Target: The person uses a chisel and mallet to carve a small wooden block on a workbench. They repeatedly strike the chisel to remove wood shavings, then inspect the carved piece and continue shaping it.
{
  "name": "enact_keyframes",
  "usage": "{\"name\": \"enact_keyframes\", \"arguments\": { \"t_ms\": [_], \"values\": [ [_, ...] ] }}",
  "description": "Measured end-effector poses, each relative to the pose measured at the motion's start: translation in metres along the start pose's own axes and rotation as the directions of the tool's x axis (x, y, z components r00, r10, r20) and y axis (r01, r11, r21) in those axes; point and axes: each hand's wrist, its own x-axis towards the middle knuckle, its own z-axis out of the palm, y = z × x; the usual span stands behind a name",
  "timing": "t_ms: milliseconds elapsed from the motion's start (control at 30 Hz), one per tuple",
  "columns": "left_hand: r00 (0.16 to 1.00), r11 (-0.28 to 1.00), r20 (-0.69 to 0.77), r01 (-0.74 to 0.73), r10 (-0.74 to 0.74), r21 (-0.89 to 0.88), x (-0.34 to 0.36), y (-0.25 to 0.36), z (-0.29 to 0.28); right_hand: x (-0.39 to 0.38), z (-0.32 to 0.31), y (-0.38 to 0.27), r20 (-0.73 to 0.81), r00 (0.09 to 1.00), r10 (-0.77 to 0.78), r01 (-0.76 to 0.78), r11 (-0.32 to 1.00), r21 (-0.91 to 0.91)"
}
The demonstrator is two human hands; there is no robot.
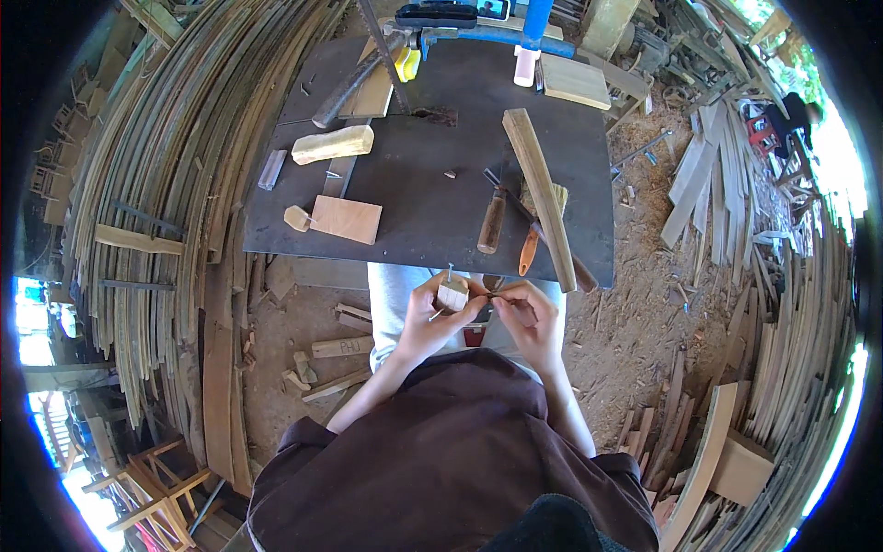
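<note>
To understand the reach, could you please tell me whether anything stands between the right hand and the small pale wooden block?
Yes: the thumb of the left hand lies between the small pale wooden block and the right hand. What the right hand touches there is too small to tell.

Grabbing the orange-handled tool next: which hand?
Right hand, probably: it's nearer the orange-handled tool, while the left hand holds the wooden block. Whether the right is free is unclear.

On the table, board at left, chisel farther right (just left of a long stick). Left of the table, planks. By the near edge, block in left hand.
</note>
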Motion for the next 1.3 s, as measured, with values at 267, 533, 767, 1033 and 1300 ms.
{"name": "enact_keyframes", "arguments": {
  "t_ms": [267,533,767,1033,1300],
  "values": [
    [0.999,0.999,0.009,0.033,-0.033,0.011,-0.002,-0.002,-0.005,-0.003,0.001,-0.002,0.027,0.997,0.066,-0.068,0.995,0.077],
    [0.98,0.967,0.182,-0.126,0.087,0.22,-0.004,0.001,-0.011,-0.003,-0.016,-0.018,0.181,0.982,-0.046,0.077,0.983,-0.169],
    [0.993,0.982,0.117,-0.009,-0.014,0.19,-0.008,-0.004,-0.006,-0.004,-0.005,-0.018,0.084,0.995,-0.045,0.064,0.969,-0.237],
    [0.981,0.972,0.126,-0.165,0.145,0.166,-0.008,-0.008,-0.001,-0.012,0.0,-0.005,0.008,0.993,0.118,-0.116,0.988,-0.106],
    [0.986,0.969,0.136,-0.12,0.091,0.216,-0.005,0.004,0.001,-0.011,0.007,-0.006,-0.027,0.999,0.023,-0.029,0.976,-0.215]
  ]
}}
